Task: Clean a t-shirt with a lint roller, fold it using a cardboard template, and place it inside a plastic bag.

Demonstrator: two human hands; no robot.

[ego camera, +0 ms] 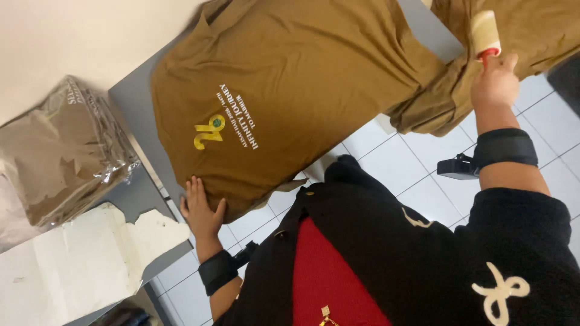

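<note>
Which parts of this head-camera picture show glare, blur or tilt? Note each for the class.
Head view: the whole frame is tilted, the table running diagonally; glare glints off the plastic-wrapped bundle; the lint roller in the right hand is slightly soft; the left hand and brown shirt are evenly lit, with only faint shadows in the folds.

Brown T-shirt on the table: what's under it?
The brown T-shirt lies spread over a grey table, left hand flat on its hem. Whatever else lies beneath is covered.
</note>
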